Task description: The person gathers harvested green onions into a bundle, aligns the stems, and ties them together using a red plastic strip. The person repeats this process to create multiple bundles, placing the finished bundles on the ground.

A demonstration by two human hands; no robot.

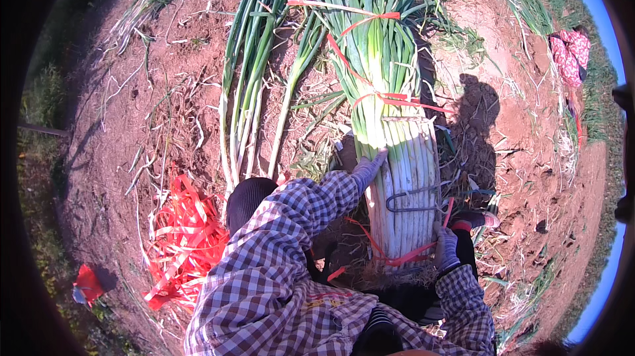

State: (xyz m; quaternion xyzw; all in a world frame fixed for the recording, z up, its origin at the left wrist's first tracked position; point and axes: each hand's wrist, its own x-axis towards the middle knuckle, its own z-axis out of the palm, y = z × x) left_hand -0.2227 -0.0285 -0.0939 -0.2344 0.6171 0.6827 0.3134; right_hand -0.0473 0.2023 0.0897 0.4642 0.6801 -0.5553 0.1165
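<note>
A thick bundle of green onions (pixel 404 177) lies before me, leaves away from me and roots at my legs. Red plastic straps tie it at the leaves, at a middle band (pixel 382 96) and near the roots. My left hand (pixel 369 170), in a light glove, rests against the left side of the white stalks; its other fingers are partly hidden. Low on the right side, my gloved right hand (pixel 446 249) pinches the lower red strap (pixel 409 256), whose end sticks up above the fingers. A bent metal rod (pixel 412 202) crosses the stalks.
Loose green onions (pixel 248 83) lie left of the bundle. A heap of red plastic strapping (pixel 188 242) is by my left knee. A red object (pixel 88 285) sits far left, and a patterned pink cloth item (pixel 570 56) far right. Dry leaves litter the soil (pixel 521 157).
</note>
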